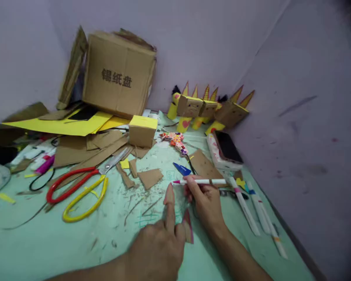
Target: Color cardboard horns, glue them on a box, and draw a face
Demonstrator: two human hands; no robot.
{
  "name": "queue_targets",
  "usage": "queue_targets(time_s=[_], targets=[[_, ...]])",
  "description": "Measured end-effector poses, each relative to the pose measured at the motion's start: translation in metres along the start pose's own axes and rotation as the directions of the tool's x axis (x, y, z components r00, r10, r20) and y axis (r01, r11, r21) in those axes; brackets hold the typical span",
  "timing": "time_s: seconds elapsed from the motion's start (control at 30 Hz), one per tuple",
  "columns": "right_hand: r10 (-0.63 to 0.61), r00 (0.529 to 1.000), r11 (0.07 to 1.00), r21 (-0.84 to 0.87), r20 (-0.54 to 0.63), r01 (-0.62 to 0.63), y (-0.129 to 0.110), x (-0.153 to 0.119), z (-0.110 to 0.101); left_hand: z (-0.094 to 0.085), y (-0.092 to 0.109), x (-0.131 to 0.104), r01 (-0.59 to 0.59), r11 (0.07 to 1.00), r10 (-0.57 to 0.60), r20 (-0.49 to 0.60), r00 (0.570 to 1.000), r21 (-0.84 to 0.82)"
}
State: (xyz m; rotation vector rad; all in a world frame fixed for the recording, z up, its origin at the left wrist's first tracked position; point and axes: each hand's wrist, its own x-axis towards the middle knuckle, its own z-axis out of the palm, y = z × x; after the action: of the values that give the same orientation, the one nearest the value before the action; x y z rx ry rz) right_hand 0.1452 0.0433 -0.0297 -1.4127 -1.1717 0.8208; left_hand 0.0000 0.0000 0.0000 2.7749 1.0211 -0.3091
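Observation:
My right hand (203,197) pinches a white marker (204,182), its pink tip pointing left at the top of a small cardboard triangle (169,194). My left hand (160,244) presses that triangle onto the table with its index finger stretched out; the other fingers are curled, partly hidden. Beside the left thumb lies a second cardboard triangle (188,227) with a pink edge. Scissors (101,171) with one red and one yellow handle rest open to the left. Past the right hand are several capped markers (244,207).
Cardboard scraps (150,178), a blue triangle (181,169) and a patterned glue gun (175,141) lie beyond my hands. A yellow-topped box (142,131), large carton (118,74) and horned cardboard figures (190,106) stand behind. A phone (227,146) lies near the right wall.

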Motion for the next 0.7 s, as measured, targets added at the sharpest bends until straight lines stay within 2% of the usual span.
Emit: queue_targets(time_s=[0.13, 0.33, 0.57, 0.7], targets=[[0.035, 0.999, 0.999, 0.03, -0.007, -0.034, -0.0011, 0.0045, -0.007, 0.0002, 0.0012, -0.001, 0.006, 1.0, -0.006, 0.006, 1.0, 0.015], [0.108, 0.992, 0.991, 0.066, 0.069, -0.112, -0.0026, 0.0019, -0.0069, -0.0016, -0.0004, -0.0008, 0.025, 0.998, -0.024, 0.024, 0.999, -0.053], [0.111, 0.988, 0.989, -0.114, 0.106, -0.099, -0.0054, 0.0003, -0.0089, 0.0024, -0.0007, -0.0018, 0.028, 0.997, -0.027, 0.004, 1.0, -0.071], [0.091, 0.989, 0.986, -0.151, 0.118, -0.072, -0.0086, 0.0005, -0.0088, 0.0055, -0.0001, -0.0009, 0.036, 0.998, -0.036, -0.008, 0.999, -0.042]])
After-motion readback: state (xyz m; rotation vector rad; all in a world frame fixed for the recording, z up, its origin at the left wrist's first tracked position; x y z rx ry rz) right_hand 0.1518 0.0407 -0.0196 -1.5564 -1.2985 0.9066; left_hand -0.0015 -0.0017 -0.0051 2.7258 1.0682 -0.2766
